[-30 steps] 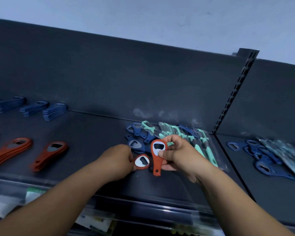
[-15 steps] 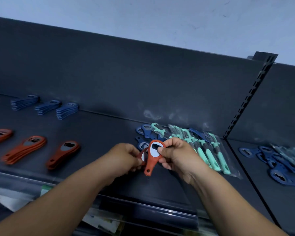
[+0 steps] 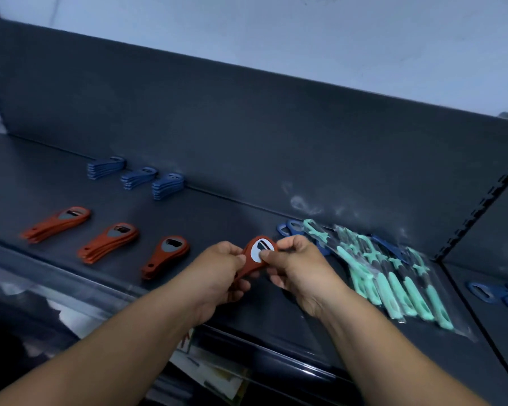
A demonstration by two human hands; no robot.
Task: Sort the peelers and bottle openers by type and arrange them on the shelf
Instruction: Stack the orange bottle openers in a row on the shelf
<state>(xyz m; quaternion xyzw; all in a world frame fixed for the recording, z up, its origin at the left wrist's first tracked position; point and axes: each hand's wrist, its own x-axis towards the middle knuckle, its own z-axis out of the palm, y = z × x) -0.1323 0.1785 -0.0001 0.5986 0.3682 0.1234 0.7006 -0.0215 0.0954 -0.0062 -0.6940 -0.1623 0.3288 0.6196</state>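
Above shelf [image 3: 247, 218] near edge, mid-scene: orange opener [image 3: 258, 253] held in both hands, clear of surface. Fingers of left hand [image 3: 223, 276] curled round handle; right hand [image 3: 299, 271] pinches head, thumb on white face. Left of hands: three orange stacks [image 3: 109, 241] in row. Farther back: three blue stacks [image 3: 140, 177]. Right: bagged teal peelers [image 3: 393, 276]; loose blue openers [image 3: 288, 228] just beyond right hand.

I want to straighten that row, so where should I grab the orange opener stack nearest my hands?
Probably the narrow handle end of the orange opener stack, reached from the front edge of the shelf. It lies flat, handles pointing toward you and wide heads toward the back, so fingers can pinch across the slim sides and keep the stack together.
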